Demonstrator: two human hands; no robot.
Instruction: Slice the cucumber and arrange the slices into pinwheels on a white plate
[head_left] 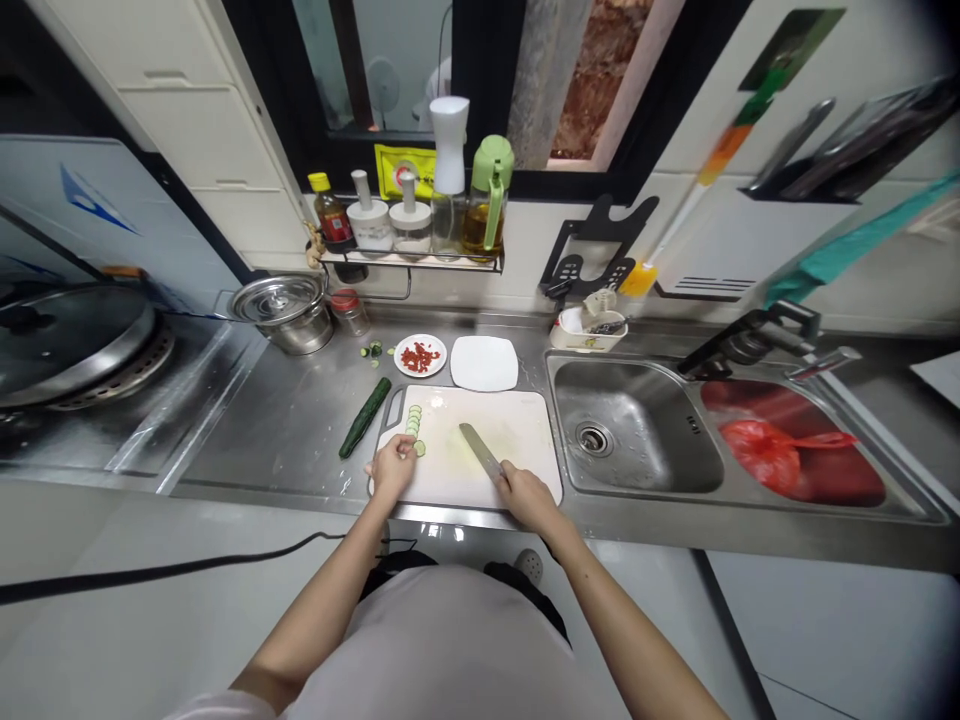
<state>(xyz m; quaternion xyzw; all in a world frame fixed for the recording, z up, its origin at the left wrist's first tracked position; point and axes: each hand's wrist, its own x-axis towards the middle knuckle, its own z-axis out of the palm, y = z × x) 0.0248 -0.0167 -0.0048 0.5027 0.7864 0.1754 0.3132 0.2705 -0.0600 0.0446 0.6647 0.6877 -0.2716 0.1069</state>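
A white cutting board (517,425) lies on the steel counter in front of me. My right hand (525,495) is closed on the handle of a knife (480,452) whose blade points up and left over the board. My left hand (391,466) rests at the board's left edge, fingers curled beside a short row of cucumber slices (414,420); whether it holds a piece is hidden. A whole cucumber (365,416) lies on the counter just left of the board.
Behind the board are a small plate of chopped red chili (420,355), an empty white square plate (484,362) and cucumber ends (373,351). A double sink (637,430) is at right, its far basin holding a red bag (772,455). A pot (283,310) and stove stand left.
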